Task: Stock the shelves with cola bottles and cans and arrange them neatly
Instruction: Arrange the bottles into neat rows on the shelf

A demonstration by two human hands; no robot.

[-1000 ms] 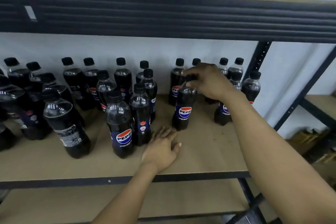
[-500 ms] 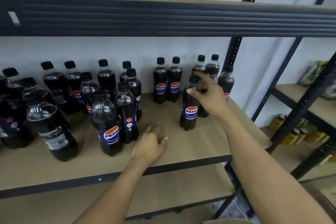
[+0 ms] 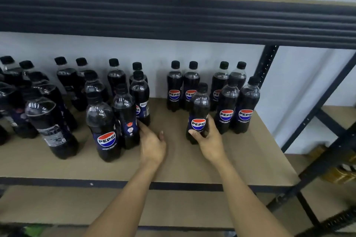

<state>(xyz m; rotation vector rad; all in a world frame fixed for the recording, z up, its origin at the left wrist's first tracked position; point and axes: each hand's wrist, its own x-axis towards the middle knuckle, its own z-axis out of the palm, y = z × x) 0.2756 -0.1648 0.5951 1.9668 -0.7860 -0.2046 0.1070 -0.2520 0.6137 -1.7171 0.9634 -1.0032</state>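
Dark cola fills the black-capped plastic Pepsi bottle (image 3: 198,106) standing upright on the tan board shelf (image 3: 240,159), just in front of the back row. My right hand (image 3: 211,141) has its grip clamped around the label. My left hand (image 3: 152,145) lies on the shelf, grip apart, fingertips (image 3: 141,124) touching a neighbouring clear plastic cola bottle (image 3: 126,113).

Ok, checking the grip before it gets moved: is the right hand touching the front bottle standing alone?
Touching. Head view: the right hand curls round the front bottle low down, thumb by its label, fingers on its right side.
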